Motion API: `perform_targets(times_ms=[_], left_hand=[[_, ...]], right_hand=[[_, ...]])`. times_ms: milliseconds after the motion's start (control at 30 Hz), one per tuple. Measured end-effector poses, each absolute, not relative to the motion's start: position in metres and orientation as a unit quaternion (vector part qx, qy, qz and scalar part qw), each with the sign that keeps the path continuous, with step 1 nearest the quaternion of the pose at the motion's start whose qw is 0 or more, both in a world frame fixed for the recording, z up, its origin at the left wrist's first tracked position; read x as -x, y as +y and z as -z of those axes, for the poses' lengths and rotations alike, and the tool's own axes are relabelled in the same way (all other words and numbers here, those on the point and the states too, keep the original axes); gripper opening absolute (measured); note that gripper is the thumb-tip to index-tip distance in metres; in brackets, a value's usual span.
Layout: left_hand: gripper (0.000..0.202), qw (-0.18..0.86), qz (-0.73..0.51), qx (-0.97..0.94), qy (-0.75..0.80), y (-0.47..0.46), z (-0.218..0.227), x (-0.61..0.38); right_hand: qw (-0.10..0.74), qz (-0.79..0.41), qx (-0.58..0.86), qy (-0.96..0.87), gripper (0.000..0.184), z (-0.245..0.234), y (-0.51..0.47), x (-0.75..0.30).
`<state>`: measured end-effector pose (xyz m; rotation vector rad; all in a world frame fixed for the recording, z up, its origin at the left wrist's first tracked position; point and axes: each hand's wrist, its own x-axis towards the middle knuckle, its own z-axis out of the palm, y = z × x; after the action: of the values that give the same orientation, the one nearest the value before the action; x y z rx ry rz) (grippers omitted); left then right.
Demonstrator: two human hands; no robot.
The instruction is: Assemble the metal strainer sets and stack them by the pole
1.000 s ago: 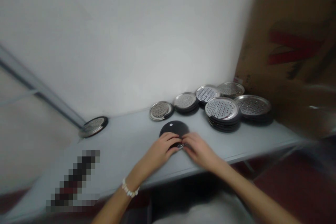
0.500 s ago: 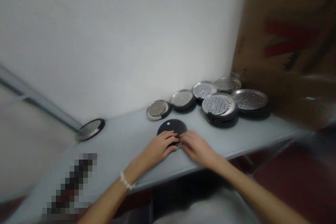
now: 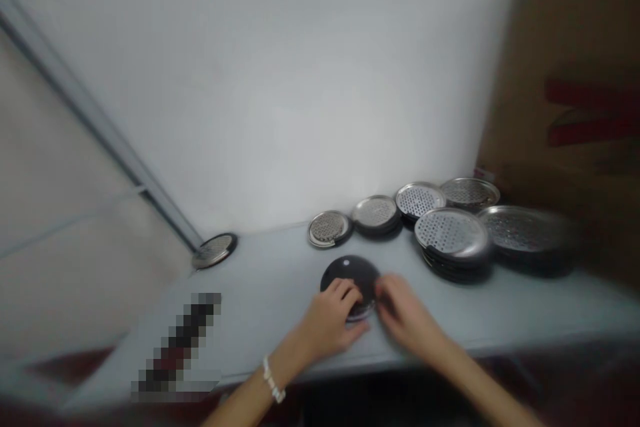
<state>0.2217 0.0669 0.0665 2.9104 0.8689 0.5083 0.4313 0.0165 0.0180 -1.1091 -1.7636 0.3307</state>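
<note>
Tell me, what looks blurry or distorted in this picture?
In the head view, the right hand is smeared by motion blur, and so is the perforated metal disc at far right; a pixelated block obscures part of the pale table; wide-angle distortion makes the scene look tilted.

Along the back of the table (image 3: 260, 287), stacks of round strainer plates (image 3: 450, 230) against the wall (image 3: 300, 93); a lone plate (image 3: 215, 251) far left; a cardboard box (image 3: 565, 80) at right; a round disc (image 3: 347, 277) in front, under the left hand (image 3: 330, 320), just beside the right hand (image 3: 405, 320).
</note>
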Motion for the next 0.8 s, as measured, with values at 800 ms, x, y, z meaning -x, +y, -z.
perform_targets(times_ms=[800], left_hand=[[0.026,0.02,-0.376,-0.814,0.442,0.077,-0.108,-0.094]], right_hand=[[0.505,-0.268,0.547,-0.612,0.019,-0.023,0.02,-0.436]])
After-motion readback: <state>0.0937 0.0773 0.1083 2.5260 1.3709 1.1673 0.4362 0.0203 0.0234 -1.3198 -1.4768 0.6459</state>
